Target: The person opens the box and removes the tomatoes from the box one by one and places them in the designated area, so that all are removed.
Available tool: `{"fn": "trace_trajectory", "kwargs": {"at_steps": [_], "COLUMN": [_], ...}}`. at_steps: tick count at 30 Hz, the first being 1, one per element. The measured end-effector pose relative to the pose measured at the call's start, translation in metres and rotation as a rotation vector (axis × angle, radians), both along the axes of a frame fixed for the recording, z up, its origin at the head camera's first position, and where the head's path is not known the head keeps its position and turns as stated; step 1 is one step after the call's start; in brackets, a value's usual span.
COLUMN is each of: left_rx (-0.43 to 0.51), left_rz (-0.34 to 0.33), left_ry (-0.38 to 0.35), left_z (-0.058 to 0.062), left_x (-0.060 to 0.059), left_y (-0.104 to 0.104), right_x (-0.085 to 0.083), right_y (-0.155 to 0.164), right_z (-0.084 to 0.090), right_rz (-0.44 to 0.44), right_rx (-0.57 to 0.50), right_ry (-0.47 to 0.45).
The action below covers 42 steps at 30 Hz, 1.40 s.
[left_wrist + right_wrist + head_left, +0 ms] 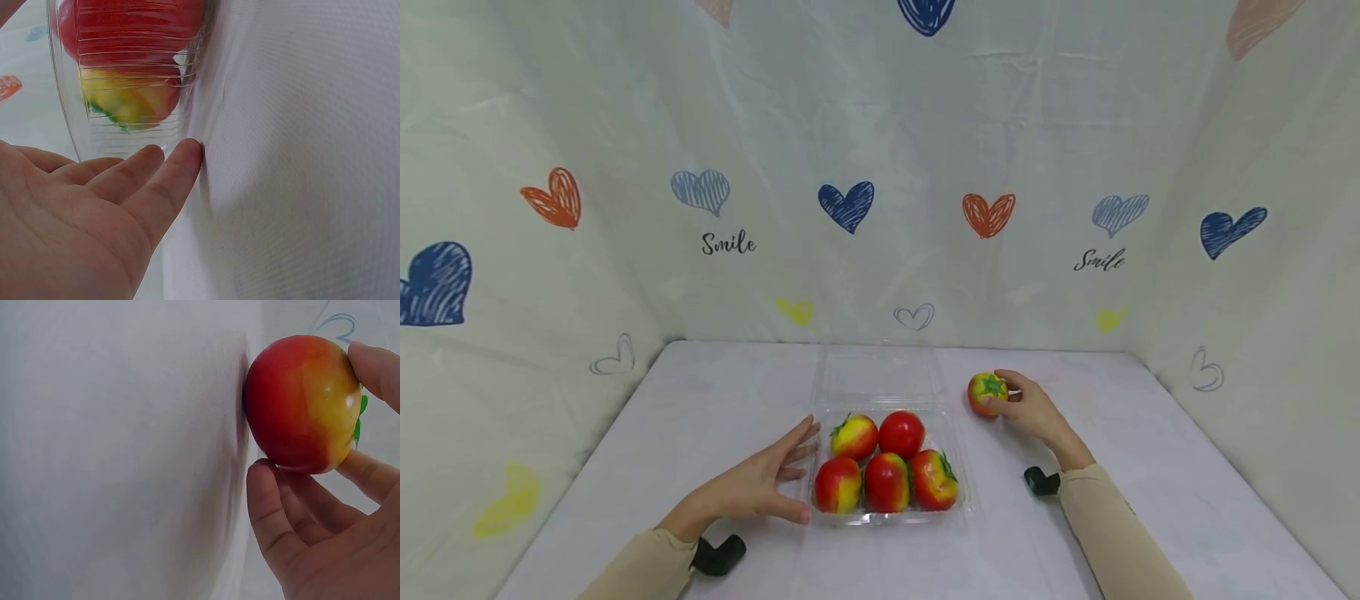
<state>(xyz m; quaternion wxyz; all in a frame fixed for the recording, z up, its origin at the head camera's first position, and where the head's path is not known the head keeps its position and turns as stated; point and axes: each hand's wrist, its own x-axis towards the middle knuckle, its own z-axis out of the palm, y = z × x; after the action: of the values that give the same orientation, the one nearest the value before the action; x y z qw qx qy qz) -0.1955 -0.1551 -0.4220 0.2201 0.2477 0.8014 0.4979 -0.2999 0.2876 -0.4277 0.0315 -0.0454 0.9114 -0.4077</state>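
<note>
My right hand (pixel 1036 415) grips a shiny red-and-yellow tomato (pixel 982 393) with a green star-shaped calyx, right of a clear plastic clamshell box (pixel 962 467). In the right wrist view the thumb and fingers are round the tomato (pixel 300 403), which is at the table surface. Several similar tomatoes (pixel 886 482) lie inside the box, two behind and the others in front. My left hand (pixel 752 483) is at the left side of the box, its fingers spread and fairly straight. The left wrist view shows the fingertips close to the ribbed box wall (pixel 131 140); contact is hard to tell.
The clear lid (pixel 880 375) is folded back and lies behind the box on the white-covered table (pixel 722 392). A pale curtain (pixel 880 125) printed with hearts stands at the back and both sides. Black wrist-worn pieces (pixel 718 556) show beside both sleeves.
</note>
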Motion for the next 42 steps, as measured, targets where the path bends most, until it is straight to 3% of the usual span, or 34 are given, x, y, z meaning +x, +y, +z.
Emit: {"fn": "trace_trajectory", "kwargs": {"at_steps": [26,42], "left_rx": [-0.013,-0.017], "left_rz": [0.002,0.013], "left_ry": [0.008,0.009], "left_z": [0.0017,0.0022], "left_x": [-0.0002,0.0006], "left_y": [0.0007,0.001], "right_x": [-0.0001,0.0012], "right_y": [-0.0034,-0.0012], "right_z": [0.0036,0.007], "right_rz": [0.0,0.018], "right_rx": [0.026,0.038], "right_ry": [-0.027,0.008]}}
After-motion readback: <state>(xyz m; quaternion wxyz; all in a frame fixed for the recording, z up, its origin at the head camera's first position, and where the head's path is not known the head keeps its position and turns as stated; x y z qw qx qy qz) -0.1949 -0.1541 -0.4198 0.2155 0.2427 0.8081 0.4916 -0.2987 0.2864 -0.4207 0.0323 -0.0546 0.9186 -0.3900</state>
